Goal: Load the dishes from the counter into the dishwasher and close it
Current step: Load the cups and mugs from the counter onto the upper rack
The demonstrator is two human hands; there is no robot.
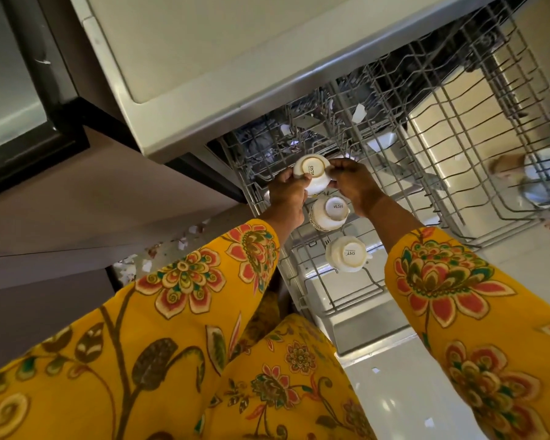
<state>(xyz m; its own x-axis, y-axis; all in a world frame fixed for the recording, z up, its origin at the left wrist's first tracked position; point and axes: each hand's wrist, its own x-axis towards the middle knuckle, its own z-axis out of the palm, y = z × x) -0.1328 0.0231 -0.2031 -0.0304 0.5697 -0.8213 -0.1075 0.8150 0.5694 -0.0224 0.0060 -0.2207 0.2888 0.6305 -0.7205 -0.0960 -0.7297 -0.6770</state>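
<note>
Both hands hold one upturned white cup (311,177) over the pulled-out upper rack (458,160): the left hand (288,198) grips its side with curled fingers, the right hand (353,184) pinches the opposite edge. Two more cups (329,212) (346,254) sit base-up in the rack just nearer the person, in a row

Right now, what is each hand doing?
Left hand: grips the upside-down white ceramic cup over the grey wire dishwasher rack.
Right hand: pinches the same cup's other side.

"SISTA" is printed under three upturned cups (329,214).
</note>
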